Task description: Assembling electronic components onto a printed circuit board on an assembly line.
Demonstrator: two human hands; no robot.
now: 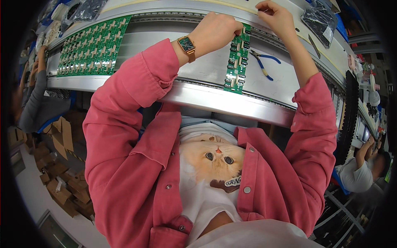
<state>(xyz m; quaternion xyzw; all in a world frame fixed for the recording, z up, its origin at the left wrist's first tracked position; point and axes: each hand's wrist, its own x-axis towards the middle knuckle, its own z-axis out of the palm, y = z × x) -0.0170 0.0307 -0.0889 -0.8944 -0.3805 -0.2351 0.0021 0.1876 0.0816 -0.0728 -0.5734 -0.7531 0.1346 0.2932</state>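
Note:
A narrow strip of green circuit board (235, 66), with black and pale connectors along it, lies across the metal conveyor rails. My left hand (219, 29), a watch on its wrist, is curled closed over the far end of this strip. Its fingertips touch the board there, and whatever they pinch is hidden. Further right, my right hand (276, 17) is raised over the far rail with thumb and fingers drawn together. Anything between those fingertips is too small to make out. Cutting pliers (266, 64) with blue and yellow handles lie right of the strip, apart from both hands.
A broad panel of green circuit boards (91, 47) rests on the conveyor at left. The near metal rail (231, 101) runs before me. Beyond the far rail, a dark plastic bag (320, 22) and tweezers (314, 45) lie at right. Other people work at both sides.

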